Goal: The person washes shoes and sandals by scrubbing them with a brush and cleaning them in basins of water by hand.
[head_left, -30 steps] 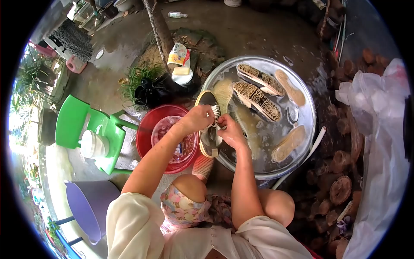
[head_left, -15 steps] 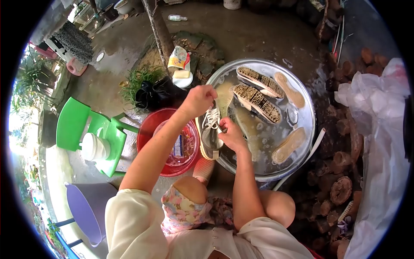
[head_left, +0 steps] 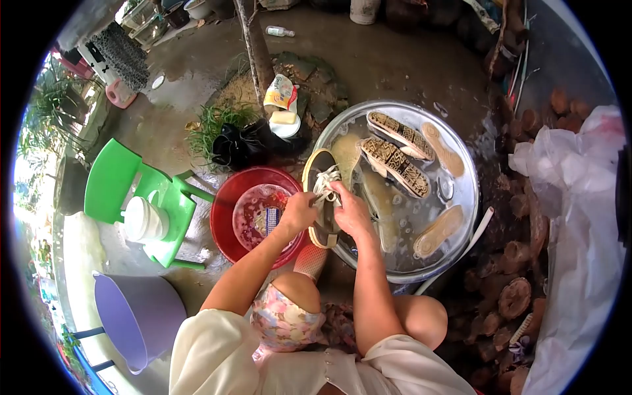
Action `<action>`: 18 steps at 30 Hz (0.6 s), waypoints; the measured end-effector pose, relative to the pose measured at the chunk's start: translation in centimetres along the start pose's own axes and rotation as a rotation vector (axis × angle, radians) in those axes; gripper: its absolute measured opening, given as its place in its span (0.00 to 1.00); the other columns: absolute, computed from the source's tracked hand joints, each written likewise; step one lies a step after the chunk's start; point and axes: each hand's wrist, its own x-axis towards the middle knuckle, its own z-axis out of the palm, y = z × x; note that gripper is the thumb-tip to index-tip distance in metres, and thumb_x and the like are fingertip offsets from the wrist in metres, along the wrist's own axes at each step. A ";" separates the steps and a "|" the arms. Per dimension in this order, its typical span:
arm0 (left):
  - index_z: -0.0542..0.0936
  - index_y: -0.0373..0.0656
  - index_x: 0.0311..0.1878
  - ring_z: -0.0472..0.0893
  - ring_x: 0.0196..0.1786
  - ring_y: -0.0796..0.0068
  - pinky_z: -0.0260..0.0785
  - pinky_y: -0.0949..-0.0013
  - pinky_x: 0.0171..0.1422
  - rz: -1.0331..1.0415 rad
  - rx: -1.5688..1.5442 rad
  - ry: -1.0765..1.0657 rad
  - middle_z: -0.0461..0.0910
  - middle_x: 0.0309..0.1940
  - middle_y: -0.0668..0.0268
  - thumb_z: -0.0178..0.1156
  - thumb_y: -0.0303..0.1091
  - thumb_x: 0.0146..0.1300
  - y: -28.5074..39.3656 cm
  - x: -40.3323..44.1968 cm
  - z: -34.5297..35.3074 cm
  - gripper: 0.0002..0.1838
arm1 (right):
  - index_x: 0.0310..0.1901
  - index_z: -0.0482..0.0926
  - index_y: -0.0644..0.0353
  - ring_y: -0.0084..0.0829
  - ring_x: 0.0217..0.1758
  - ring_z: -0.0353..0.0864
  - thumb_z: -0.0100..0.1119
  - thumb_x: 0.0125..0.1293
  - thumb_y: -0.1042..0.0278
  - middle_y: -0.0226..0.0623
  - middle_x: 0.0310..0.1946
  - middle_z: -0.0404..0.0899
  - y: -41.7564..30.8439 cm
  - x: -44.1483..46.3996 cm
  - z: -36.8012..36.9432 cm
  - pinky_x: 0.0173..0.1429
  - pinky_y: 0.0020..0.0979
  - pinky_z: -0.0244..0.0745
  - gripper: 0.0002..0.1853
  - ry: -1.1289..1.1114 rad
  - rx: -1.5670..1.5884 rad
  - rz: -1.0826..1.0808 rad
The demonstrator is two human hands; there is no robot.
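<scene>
A dark sneaker (head_left: 318, 160) with a pale sole edge and white shoelaces (head_left: 327, 183) is held over the left rim of a metal basin (head_left: 469, 227). My left hand (head_left: 300, 212) is closed at the sneaker's left side, its fingertips on the laces. From the right, my right hand (head_left: 352, 212) pinches the laces near the shoe's opening. Inside the basin, in cloudy water, lie two patterned shoes (head_left: 396, 166), seen from their black-and-tan side, and pale insoles (head_left: 440, 230). The fingers partly hide the laces.
A red basin (head_left: 224, 234) with sudsy water and a blue-white packet stands left of the sneaker. Farther left are a green chair (head_left: 112, 178) bearing a white bucket (head_left: 146, 220), and a purple tub (head_left: 141, 322). Stacked logs (head_left: 513, 296) line the right side.
My left hand has come down from above the shoe's far end to its left side. My right hand has shifted slightly, now on the laces. The view has tilted a little.
</scene>
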 end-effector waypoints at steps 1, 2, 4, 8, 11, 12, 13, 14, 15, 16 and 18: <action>0.82 0.36 0.47 0.84 0.44 0.47 0.75 0.56 0.50 0.025 -0.046 0.035 0.83 0.37 0.44 0.62 0.29 0.53 0.0 -0.4 0.0 0.17 | 0.65 0.70 0.43 0.56 0.58 0.77 0.47 0.58 0.82 0.55 0.52 0.79 0.1 0.0 0.2 0.60 0.44 0.72 0.32 -0.012 0.003 -0.026; 0.82 0.36 0.47 0.84 0.43 0.47 0.75 0.56 0.49 0.018 -0.071 0.079 0.83 0.36 0.44 0.61 0.28 0.52 -0.1 -1.0 0.0 0.17 | 0.65 0.69 0.43 0.56 0.58 0.76 0.47 0.58 0.82 0.55 0.52 0.79 0.4 0.0 0.4 0.60 0.44 0.71 0.32 -0.027 0.007 -0.053; 0.82 0.37 0.46 0.84 0.41 0.46 0.75 0.57 0.47 0.010 -0.118 0.179 0.83 0.35 0.44 0.59 0.25 0.51 0.0 -2.2 -0.6 0.17 | 0.66 0.70 0.47 0.51 0.59 0.78 0.50 0.60 0.79 0.55 0.52 0.79 -0.4 -0.1 0.1 0.61 0.42 0.72 0.30 -0.048 0.031 -0.019; 0.82 0.33 0.46 0.85 0.38 0.53 0.75 0.60 0.44 -0.051 -0.225 0.269 0.83 0.33 0.46 0.59 0.24 0.51 -1.3 -3.1 0.2 0.16 | 0.55 0.77 0.58 0.37 0.48 0.85 0.59 0.67 0.67 0.44 0.43 0.84 -1.2 -0.1 -0.6 0.51 0.36 0.79 0.16 0.247 -0.208 -0.069; 0.82 0.31 0.45 0.85 0.37 0.59 0.75 0.62 0.44 -0.100 -0.328 0.289 0.84 0.33 0.48 0.59 0.24 0.51 -1.4 -2.9 1.0 0.16 | 0.47 0.80 0.64 0.31 0.43 0.86 0.55 0.71 0.68 0.41 0.40 0.84 0.0 1.2 -0.1 0.44 0.33 0.81 0.10 0.006 0.136 0.061; 0.82 0.31 0.45 0.84 0.36 0.61 0.75 0.63 0.44 -0.109 -0.353 0.297 0.84 0.33 0.49 0.59 0.24 0.51 -1.4 -2.8 1.3 0.16 | 0.44 0.81 0.65 0.29 0.40 0.86 0.51 0.73 0.69 0.41 0.40 0.85 -1.4 0.1 0.6 0.40 0.30 0.81 0.11 -0.075 0.507 0.113; 0.82 0.30 0.45 0.84 0.36 0.63 0.75 0.63 0.44 -0.119 -0.377 0.305 0.84 0.32 0.50 0.59 0.23 0.51 -1.5 -2.7 1.6 0.16 | 0.45 0.82 0.67 0.28 0.41 0.86 0.51 0.73 0.67 0.40 0.38 0.85 -1.8 -0.4 1.6 0.42 0.30 0.82 0.13 -0.152 0.559 0.117; 0.82 0.30 0.45 0.84 0.36 0.62 0.75 0.63 0.44 -0.098 -0.370 0.320 0.84 0.33 0.49 0.59 0.23 0.51 -1.6 -2.7 1.6 0.16 | 0.45 0.82 0.68 0.34 0.42 0.86 0.52 0.73 0.65 0.44 0.38 0.86 -0.3 -0.4 3.7 0.45 0.32 0.81 0.14 -0.147 0.344 0.084; 0.82 0.30 0.45 0.84 0.37 0.62 0.75 0.63 0.44 -0.080 -0.362 0.336 0.84 0.33 0.49 0.59 0.23 0.51 -1.8 -2.8 1.7 0.16 | 0.45 0.82 0.69 0.39 0.44 0.87 0.52 0.72 0.63 0.47 0.39 0.86 1.3 -0.2 5.4 0.47 0.35 0.81 0.16 -0.144 0.131 0.051; 0.82 0.30 0.45 0.84 0.37 0.61 0.75 0.63 0.44 -0.064 -0.352 0.352 0.84 0.33 0.48 0.59 0.24 0.51 -1.9 -3.1 1.6 0.16 | 0.44 0.82 0.70 0.44 0.45 0.86 0.53 0.72 0.62 0.51 0.39 0.86 -0.4 -1.2 4.8 0.49 0.37 0.80 0.16 -0.104 0.042 0.072; 0.82 0.31 0.45 0.85 0.37 0.58 0.75 0.62 0.45 -0.092 -0.365 0.338 0.84 0.33 0.47 0.59 0.24 0.50 -1.4 -3.7 0.9 0.16 | 0.44 0.82 0.70 0.53 0.47 0.84 0.53 0.71 0.61 0.57 0.40 0.84 -3.4 -3.2 3.3 0.53 0.42 0.78 0.17 -0.024 -0.134 0.108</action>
